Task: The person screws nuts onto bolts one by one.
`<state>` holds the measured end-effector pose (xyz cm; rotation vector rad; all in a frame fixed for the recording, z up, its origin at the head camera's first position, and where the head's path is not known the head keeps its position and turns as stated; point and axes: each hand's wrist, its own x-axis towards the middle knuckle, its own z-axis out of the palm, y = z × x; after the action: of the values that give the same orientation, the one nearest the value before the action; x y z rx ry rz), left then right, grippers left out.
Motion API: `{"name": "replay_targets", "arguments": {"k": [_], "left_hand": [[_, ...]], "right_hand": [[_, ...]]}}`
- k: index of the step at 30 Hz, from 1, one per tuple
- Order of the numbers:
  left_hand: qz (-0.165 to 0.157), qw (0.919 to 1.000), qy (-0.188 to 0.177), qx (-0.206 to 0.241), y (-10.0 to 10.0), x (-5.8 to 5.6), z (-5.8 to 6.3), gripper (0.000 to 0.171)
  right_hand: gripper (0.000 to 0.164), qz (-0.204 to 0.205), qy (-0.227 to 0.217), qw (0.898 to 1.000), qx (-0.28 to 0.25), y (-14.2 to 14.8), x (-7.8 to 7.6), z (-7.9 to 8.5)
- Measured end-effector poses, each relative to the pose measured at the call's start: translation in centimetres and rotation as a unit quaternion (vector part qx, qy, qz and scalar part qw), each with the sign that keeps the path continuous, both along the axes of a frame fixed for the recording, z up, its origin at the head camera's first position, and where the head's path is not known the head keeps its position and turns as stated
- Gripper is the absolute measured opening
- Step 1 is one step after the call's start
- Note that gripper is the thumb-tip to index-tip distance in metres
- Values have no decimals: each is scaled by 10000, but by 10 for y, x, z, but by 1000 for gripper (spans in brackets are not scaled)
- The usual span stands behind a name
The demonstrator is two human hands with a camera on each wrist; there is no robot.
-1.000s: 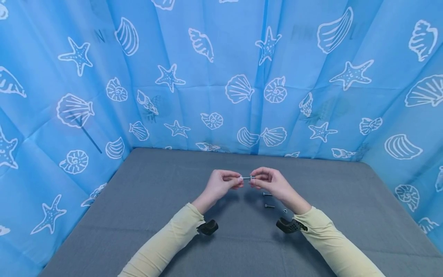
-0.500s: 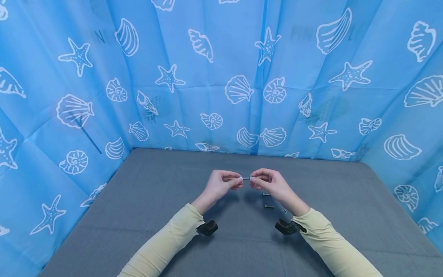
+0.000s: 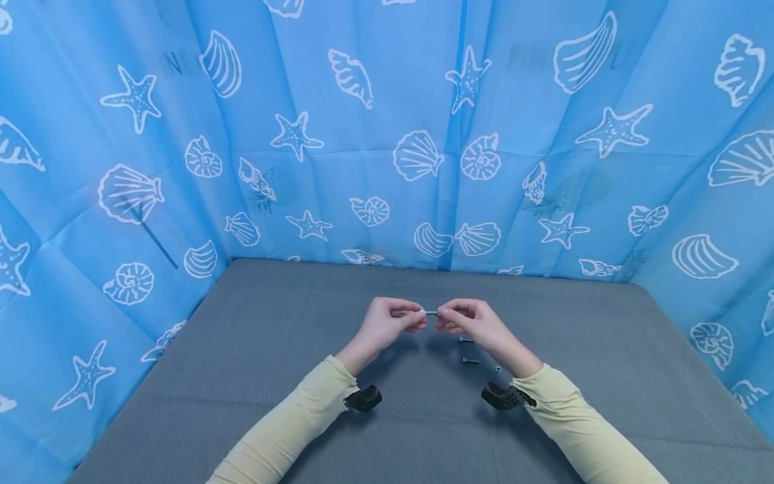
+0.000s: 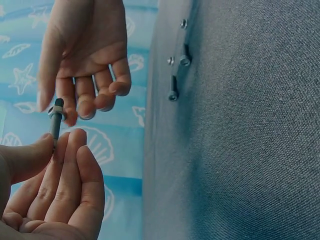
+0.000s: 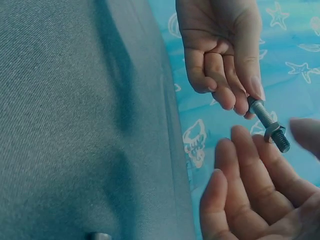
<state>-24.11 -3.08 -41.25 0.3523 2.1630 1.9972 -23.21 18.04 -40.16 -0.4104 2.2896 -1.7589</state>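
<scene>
My left hand (image 3: 387,321) pinches a metal bolt (image 5: 265,114) by its head, between thumb and forefinger, above the table. The threaded shank points toward my right hand (image 3: 478,321). A hex nut (image 5: 274,133) sits on the thread close to the free end, with a bit of thread sticking out past it. In the right wrist view, my right forefinger is right at the nut while the thumb stands apart from it. The other right fingers are loosely bent. Left fingers partly cover the bolt's head.
On the grey cloth-covered table (image 3: 272,349), two more bolts (image 3: 465,339) (image 4: 173,90) lie below my right hand, with two loose nuts (image 4: 184,23) (image 4: 170,61) beside them. A blue shell-patterned curtain (image 3: 387,134) surrounds the back and sides. Black wrist mounts (image 3: 363,398) hang under both sleeves.
My right fingers shift slightly around the bolt's free end, dipping a little, and the thumb has parted from the nut. My left hand keeps its pinch almost in place.
</scene>
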Motion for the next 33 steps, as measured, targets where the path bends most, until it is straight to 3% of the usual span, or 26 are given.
{"name": "replay_targets", "arguments": {"k": [7,14,21,28,33], "left_hand": [[-89,9999,-10,96,0,0,0,23],[-53,9998,-141,125,1,0,0,17],[-66,9999,-89,112,1,0,-1,18],[-72,9998,-102,129,2,1,-3,21],[-92,9998,-111,151,2,1,-3,23]], "right_hand": [[34,92,183,9995,-258,2,1,-1],[37,-7,56,10000,38,3,0,-2],[34,102,110,9995,-286,4,2,0],[37,3,126,9999,49,4,0,0],[31,50,150,9998,-88,6,-2,-2]]}}
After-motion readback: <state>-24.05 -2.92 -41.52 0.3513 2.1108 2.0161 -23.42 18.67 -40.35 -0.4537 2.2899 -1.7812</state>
